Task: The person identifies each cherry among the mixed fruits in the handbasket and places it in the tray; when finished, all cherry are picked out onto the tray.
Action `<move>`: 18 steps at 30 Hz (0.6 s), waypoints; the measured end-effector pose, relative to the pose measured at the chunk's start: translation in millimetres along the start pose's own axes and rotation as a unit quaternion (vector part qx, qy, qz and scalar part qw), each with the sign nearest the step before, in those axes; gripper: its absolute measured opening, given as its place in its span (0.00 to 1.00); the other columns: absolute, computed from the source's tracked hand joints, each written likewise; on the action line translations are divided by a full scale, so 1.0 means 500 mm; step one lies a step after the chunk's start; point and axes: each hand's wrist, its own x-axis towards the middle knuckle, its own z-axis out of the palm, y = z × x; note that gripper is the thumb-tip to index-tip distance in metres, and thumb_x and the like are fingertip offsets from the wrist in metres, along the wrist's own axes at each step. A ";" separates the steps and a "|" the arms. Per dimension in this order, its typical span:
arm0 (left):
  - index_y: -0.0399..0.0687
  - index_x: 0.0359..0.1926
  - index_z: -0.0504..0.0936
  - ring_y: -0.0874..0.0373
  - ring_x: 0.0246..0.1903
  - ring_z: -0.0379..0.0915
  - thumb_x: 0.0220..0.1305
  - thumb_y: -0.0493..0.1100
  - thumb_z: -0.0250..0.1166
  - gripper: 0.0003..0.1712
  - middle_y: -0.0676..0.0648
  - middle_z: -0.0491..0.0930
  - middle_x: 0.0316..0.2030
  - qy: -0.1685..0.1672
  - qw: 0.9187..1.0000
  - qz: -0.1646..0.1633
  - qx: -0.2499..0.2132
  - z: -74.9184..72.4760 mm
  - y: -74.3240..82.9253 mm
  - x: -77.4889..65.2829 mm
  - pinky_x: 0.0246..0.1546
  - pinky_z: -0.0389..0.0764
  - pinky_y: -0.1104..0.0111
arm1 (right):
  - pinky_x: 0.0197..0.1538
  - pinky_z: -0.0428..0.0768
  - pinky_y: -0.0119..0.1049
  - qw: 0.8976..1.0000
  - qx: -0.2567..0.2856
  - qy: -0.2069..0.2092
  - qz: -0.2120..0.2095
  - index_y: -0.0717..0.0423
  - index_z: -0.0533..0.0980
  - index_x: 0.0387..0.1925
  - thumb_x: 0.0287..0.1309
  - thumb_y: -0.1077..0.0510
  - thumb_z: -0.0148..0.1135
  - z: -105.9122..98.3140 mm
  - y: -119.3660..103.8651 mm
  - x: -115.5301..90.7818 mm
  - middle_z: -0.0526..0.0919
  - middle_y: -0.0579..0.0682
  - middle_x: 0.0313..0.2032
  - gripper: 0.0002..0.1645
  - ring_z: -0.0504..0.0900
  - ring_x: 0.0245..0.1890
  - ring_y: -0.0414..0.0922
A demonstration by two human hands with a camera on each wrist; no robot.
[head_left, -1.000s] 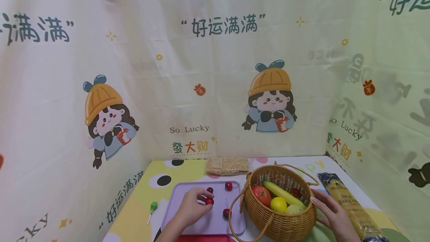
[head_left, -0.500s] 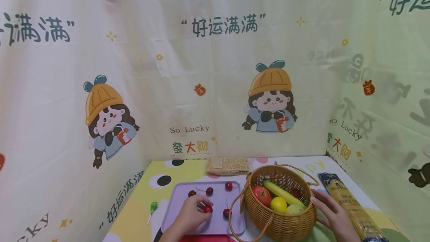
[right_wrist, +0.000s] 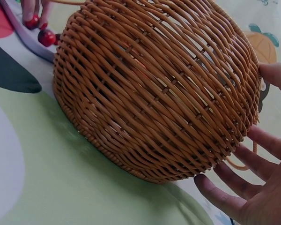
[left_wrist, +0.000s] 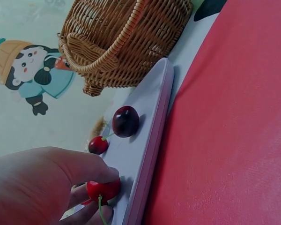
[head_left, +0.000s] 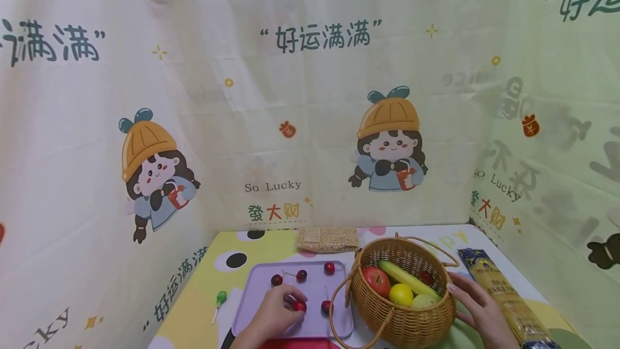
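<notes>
My left hand point(head_left: 278, 311) is over the lilac tray point(head_left: 252, 284), pinching a red cherry point(left_wrist: 104, 188) between thumb and fingers. In the left wrist view, the cherry's green stem hangs free, and it sits at or just above the tray surface. A dark cherry point(head_left: 327, 307) lies to its right, and more lie farther back, one of them a red cherry point(head_left: 330, 268). My right hand point(head_left: 484, 311) rests with spread, fairly straight fingers against the right side of the wicker basket point(right_wrist: 154, 93). Inside the basket are a red apple point(head_left: 375, 282), a yellow lemon-like fruit point(head_left: 401, 294) and a long green-yellow piece point(head_left: 407, 279).
A green lollipop point(head_left: 221, 298) lies left of the tray. Behind stands a folded woven bundle point(head_left: 328, 239). A long pasta-like packet point(head_left: 504, 295) lies right of my right hand. The basket's handle point(head_left: 334, 311) hangs over the tray's right edge. Printed curtains enclose the table.
My left hand has moved toward the tray's near side with the red cherry, uncovering a dark cherry at the back left. The right hand and basket stay put.
</notes>
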 end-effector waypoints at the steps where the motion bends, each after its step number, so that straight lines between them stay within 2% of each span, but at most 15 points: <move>1: 0.48 0.43 0.93 0.64 0.33 0.83 0.56 0.34 0.79 0.13 0.54 0.88 0.35 -0.003 1.000 -0.002 -0.001 -0.001 0.002 0.000 0.37 0.86 0.70 | 0.64 0.89 0.55 1.000 0.000 0.000 -0.001 0.52 0.56 0.89 0.80 0.31 0.60 0.000 0.001 0.000 0.67 0.58 0.82 0.52 0.77 0.48 0.17; 4: 0.49 0.44 0.93 0.61 0.37 0.84 0.57 0.35 0.81 0.13 0.52 0.89 0.39 -0.007 1.000 -0.022 0.004 -0.006 0.017 -0.001 0.40 0.87 0.68 | 0.64 0.89 0.56 1.000 0.002 -0.001 -0.011 0.50 0.59 0.88 0.81 0.32 0.61 0.000 0.002 -0.001 0.72 0.52 0.78 0.49 0.78 0.48 0.17; 5: 0.49 0.45 0.93 0.59 0.39 0.85 0.57 0.36 0.81 0.14 0.52 0.89 0.41 -0.008 1.000 -0.027 0.011 -0.009 0.022 0.001 0.42 0.88 0.66 | 0.64 0.89 0.55 1.000 0.001 0.002 -0.011 0.48 0.61 0.87 0.80 0.32 0.61 0.002 0.001 -0.003 0.73 0.46 0.76 0.47 0.78 0.47 0.16; 8: 0.54 0.45 0.93 0.52 0.45 0.86 0.58 0.39 0.81 0.14 0.53 0.89 0.44 0.001 0.999 -0.023 0.041 -0.018 0.043 0.009 0.47 0.88 0.61 | 0.65 0.88 0.55 1.000 -0.001 0.002 -0.020 0.48 0.63 0.87 0.82 0.34 0.60 0.004 0.001 -0.003 0.73 0.50 0.77 0.44 0.77 0.47 0.15; 10: 0.54 0.46 0.93 0.47 0.48 0.86 0.58 0.41 0.81 0.13 0.54 0.90 0.46 0.015 0.998 -0.003 0.056 -0.022 0.063 0.017 0.49 0.88 0.57 | 0.64 0.88 0.55 1.000 -0.002 0.001 -0.022 0.48 0.63 0.86 0.83 0.35 0.59 0.005 0.001 -0.004 0.71 0.54 0.79 0.43 0.77 0.47 0.16; 12: 0.55 0.46 0.93 0.47 0.50 0.86 0.60 0.42 0.81 0.13 0.55 0.91 0.45 0.029 0.998 0.016 0.060 -0.025 0.089 0.028 0.51 0.88 0.57 | 0.64 0.89 0.54 1.000 -0.005 0.001 -0.023 0.49 0.62 0.87 0.83 0.35 0.58 0.004 0.001 -0.003 0.69 0.57 0.81 0.44 0.77 0.47 0.15; 15: 0.54 0.48 0.94 0.52 0.49 0.86 0.63 0.43 0.80 0.12 0.54 0.91 0.47 0.032 0.998 0.032 0.035 -0.024 0.137 0.047 0.53 0.87 0.59 | 0.64 0.89 0.53 1.000 -0.003 -0.001 -0.021 0.47 0.62 0.87 0.82 0.34 0.59 0.001 0.004 -0.003 0.73 0.48 0.77 0.44 0.77 0.48 0.16; 18: 0.55 0.50 0.93 0.57 0.51 0.86 0.67 0.45 0.78 0.12 0.53 0.91 0.50 0.006 0.999 0.031 -0.007 -0.017 0.184 0.071 0.56 0.88 0.60 | 0.64 0.89 0.53 1.000 -0.001 -0.001 -0.017 0.46 0.62 0.87 0.81 0.33 0.60 -0.002 0.006 -0.002 0.73 0.41 0.74 0.45 0.78 0.48 0.16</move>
